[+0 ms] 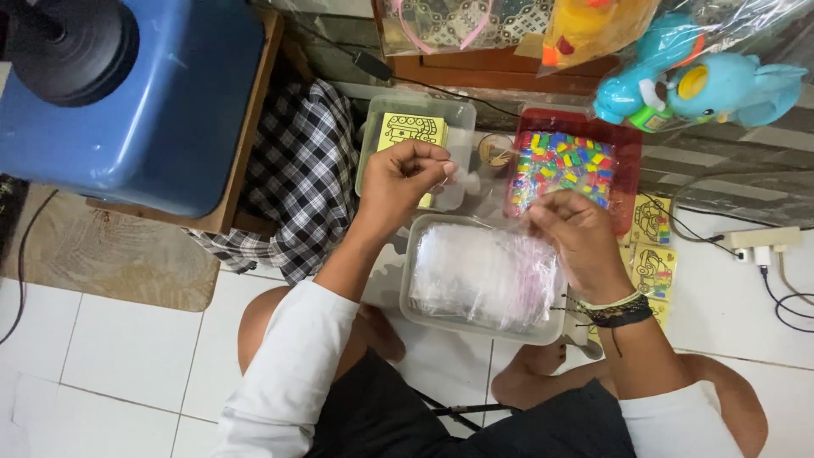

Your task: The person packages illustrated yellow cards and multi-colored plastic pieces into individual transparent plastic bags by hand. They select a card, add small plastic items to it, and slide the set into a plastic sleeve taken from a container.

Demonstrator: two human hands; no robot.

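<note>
Clear plastic is what both hands are working: I see the left hand (405, 176) raised over the small clear tub (458, 114), its thumb and fingertips pressed together on a small pale object that I cannot identify. That tub sits on the white tiled floor (127, 356) and holds a yellow picture card (413, 130) with a black line drawing. The right hand (575, 240) has its fingers pinched on the thin top edge of a clear zip bag (530, 222), lifted just above the rectangular clear container (407, 288) between my knees. That container is filled with a stack of more clear zip bags (475, 276). Beyond the right hand stands a red tray (629, 148) of small multicoloured packets (564, 161). More yellow picture cards (653, 246) lie on the floor just beside the right wrist, which wears dark and pale bracelets (619, 309). Between tub and tray is a small round lid (494, 151). A black-and-white checked cloth (297, 178) hangs left of the tub, beside a blue plastic drum (136, 102). Blue toys in wrapping (704, 85) hang top right, and a white power strip (759, 242) lies at far right
</note>
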